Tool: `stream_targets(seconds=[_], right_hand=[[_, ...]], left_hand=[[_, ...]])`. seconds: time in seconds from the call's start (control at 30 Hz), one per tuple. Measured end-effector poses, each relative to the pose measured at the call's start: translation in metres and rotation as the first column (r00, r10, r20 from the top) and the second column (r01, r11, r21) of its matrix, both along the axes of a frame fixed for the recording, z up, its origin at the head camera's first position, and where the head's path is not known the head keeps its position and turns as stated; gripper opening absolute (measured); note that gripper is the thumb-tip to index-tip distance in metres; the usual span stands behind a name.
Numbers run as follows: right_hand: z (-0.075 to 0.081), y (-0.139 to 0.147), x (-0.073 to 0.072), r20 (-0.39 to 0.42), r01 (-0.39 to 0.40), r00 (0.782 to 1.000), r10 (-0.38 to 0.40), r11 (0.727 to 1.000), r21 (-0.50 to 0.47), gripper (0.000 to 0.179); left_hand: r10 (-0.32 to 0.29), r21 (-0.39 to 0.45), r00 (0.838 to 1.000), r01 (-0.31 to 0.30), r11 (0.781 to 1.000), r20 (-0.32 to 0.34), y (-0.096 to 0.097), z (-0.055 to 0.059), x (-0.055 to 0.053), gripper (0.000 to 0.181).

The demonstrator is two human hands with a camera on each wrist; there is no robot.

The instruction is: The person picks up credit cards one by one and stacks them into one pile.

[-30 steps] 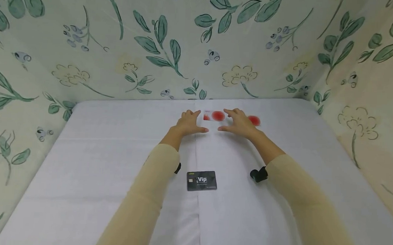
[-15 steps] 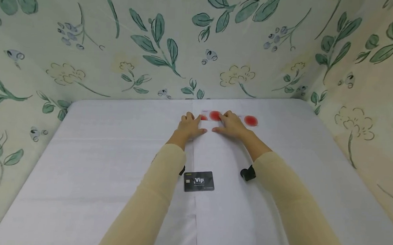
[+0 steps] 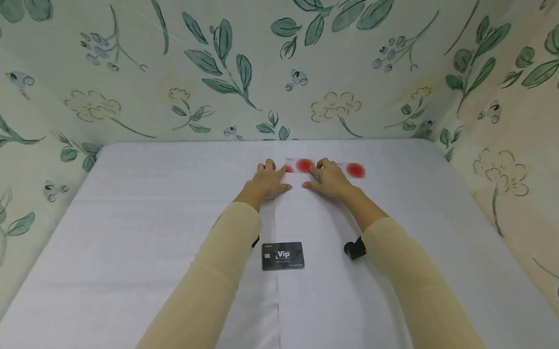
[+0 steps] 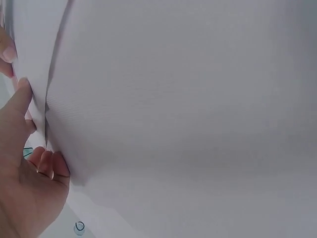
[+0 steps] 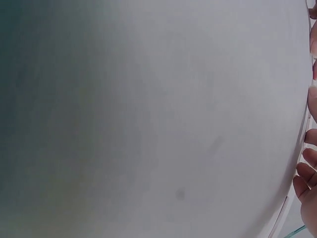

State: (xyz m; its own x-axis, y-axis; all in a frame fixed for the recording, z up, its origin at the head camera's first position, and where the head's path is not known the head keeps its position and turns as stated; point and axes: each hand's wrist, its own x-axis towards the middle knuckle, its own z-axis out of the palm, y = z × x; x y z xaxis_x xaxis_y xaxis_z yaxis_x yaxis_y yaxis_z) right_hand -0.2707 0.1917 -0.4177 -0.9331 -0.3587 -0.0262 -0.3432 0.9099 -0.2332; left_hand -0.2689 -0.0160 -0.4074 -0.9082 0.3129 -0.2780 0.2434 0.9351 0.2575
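Note:
At the far side of the white table (image 3: 165, 221) lies a thin, pale flat piece (image 3: 304, 165) with a red disc and a red corner. My left hand (image 3: 267, 180) has its index fingertip at that piece's left end, the thumb held apart on the near side. My right hand (image 3: 331, 180) brings its index fingertip to the red disc, thumb also apart. Beyond the right hand shows a similar red disc piece (image 3: 355, 170), partly hidden by that hand. The left wrist view shows the left hand (image 4: 29, 173) with spread fingers at the cloth.
A black card marked Vip (image 3: 282, 256) lies nearer, between the forearms. A seam runs down the white cloth. Leaf-patterned fabric (image 3: 228, 63) rises behind the table and at both sides. A small black wrist camera (image 3: 355, 248) sits by the right sleeve.
Both hands have come closer together and reached the pale piece, the fingertips now at its left end and its red disc. During the last half second they have hardly moved.

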Motion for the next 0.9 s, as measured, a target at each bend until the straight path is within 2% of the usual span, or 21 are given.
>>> stream_targets(seconds=[0.2, 0.47, 0.6, 0.67, 0.73, 0.83, 0.9], right_hand=[[0.001, 0.002, 0.004, 0.013, 0.018, 1.0, -0.017, 0.999, -0.03, 0.066], [0.001, 0.002, 0.007, 0.013, 0.003, 1.0, -0.002, 0.999, -0.051, 0.063], [0.0, 0.003, 0.008, 0.007, -0.015, 1.0, 0.015, 0.998, -0.055, 0.061], [0.0, 0.003, 0.009, 0.019, -0.01, 1.0, 0.012, 0.996, -0.088, 0.06], [0.0, 0.003, 0.008, 0.072, 0.032, 0.997, -0.02, 0.984, -0.175, 0.058], [-0.002, 0.005, 0.006, 0.151, 0.111, 0.986, -0.066, 0.943, -0.314, 0.057], [-0.003, 0.005, 0.003, 0.186, 0.153, 0.978, -0.089, 0.918, -0.367, 0.06]], left_hand=[[-0.019, 0.012, 1.0, 0.019, 1.0, -0.001, -0.001, -0.002, 0.0, 0.068], [0.008, 0.038, 1.0, -0.007, 0.999, -0.012, -0.003, 0.001, 0.004, 0.073], [0.025, 0.068, 1.0, -0.026, 0.997, 0.01, -0.005, 0.001, 0.004, 0.07], [0.019, 0.079, 1.0, -0.02, 0.997, 0.009, -0.007, 0.0, 0.002, 0.069], [0.006, 0.093, 1.0, -0.007, 0.996, 0.015, -0.01, -0.001, 0.0, 0.068], [-0.02, 0.102, 1.0, 0.02, 0.995, 0.007, -0.012, -0.001, -0.004, 0.066], [-0.029, 0.118, 0.999, 0.027, 0.993, 0.018, -0.014, 0.0, -0.005, 0.064]])
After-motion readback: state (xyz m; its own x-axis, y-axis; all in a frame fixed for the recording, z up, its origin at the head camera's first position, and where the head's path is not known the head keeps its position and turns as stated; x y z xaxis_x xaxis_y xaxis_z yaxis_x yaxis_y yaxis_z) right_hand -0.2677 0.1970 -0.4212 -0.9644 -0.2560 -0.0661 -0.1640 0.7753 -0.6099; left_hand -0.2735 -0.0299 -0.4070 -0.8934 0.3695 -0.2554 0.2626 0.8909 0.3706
